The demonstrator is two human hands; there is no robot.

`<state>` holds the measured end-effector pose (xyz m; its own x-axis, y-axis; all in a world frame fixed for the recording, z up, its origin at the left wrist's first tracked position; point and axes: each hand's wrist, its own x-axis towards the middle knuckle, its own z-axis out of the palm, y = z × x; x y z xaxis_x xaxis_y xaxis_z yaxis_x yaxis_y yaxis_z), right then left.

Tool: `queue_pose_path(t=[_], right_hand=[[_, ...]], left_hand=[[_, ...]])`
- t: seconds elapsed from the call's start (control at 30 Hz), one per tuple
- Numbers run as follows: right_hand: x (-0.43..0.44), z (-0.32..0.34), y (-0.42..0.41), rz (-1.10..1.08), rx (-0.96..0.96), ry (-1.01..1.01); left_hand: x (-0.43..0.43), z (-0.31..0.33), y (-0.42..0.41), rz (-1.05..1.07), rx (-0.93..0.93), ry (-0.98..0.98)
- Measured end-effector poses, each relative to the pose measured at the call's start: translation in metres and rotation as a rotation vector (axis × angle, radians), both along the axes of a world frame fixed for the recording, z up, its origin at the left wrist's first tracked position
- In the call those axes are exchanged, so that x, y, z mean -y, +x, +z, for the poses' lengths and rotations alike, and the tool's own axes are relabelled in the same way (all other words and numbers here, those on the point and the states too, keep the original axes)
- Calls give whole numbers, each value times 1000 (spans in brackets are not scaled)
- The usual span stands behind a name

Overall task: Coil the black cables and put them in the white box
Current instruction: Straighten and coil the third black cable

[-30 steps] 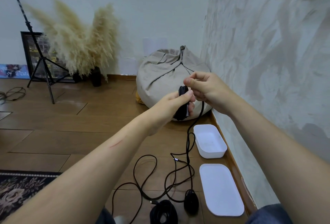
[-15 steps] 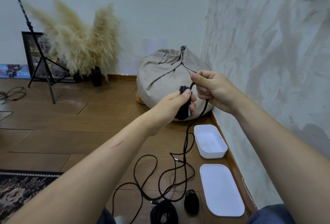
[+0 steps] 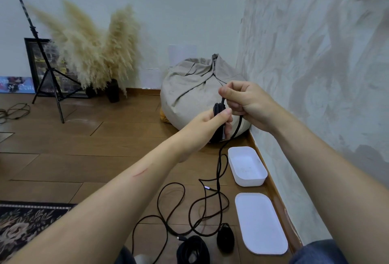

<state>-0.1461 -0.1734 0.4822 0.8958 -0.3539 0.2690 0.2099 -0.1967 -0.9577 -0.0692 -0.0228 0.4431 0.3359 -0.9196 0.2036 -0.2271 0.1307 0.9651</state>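
Observation:
My left hand (image 3: 212, 119) grips a small bundle of coiled black cable (image 3: 218, 109) in the air. Just to its right, my right hand (image 3: 246, 102) pinches the same cable where it rises from the bundle. The loose part of this cable (image 3: 220, 171) hangs down from my hands and lies in loops on the wooden floor. The open white box (image 3: 246, 166) stands on the floor below, by the wall. Two other coiled black cables (image 3: 192, 250) (image 3: 225, 237) lie near the bottom edge.
The white lid (image 3: 260, 222) lies on the floor in front of the box. A beige beanbag (image 3: 193, 87) sits in the corner behind my hands. A tripod stand (image 3: 45, 68), pampas grass (image 3: 92, 53) and a patterned rug (image 3: 23, 224) are to the left.
My right hand has swung up and over the bundle, wrapping the cable round. The loose cable on the floor has been drawn up and its loops have shifted.

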Motion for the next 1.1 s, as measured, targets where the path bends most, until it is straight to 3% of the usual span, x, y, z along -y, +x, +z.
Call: queue_pose_path(t=[0.17,0.4,0.47,0.57,0.7,0.9,0.97,1.1], right_hand=[[-3,-9,3,-36,18,5],[-6,-21,6,61,41,292],[-9,-35,12,71,-13,213],[-22,-48,21,9,-147,-42],[-46,-44,30,78,-238,-287],[-54,-29,23,178,-346,-426],[-53,-23,20,191,-346,-463],[-37,-12,11,108,-295,-577]], left_hand=[[0,4,-4,-17,42,-28],[-3,22,-7,-63,-147,-174],[-3,29,-3,-31,-212,-228],[-2,29,7,103,-165,-253],[2,21,26,413,21,-276],[5,4,55,647,265,-197],[3,-3,62,662,285,-115],[1,-13,64,496,258,44]])
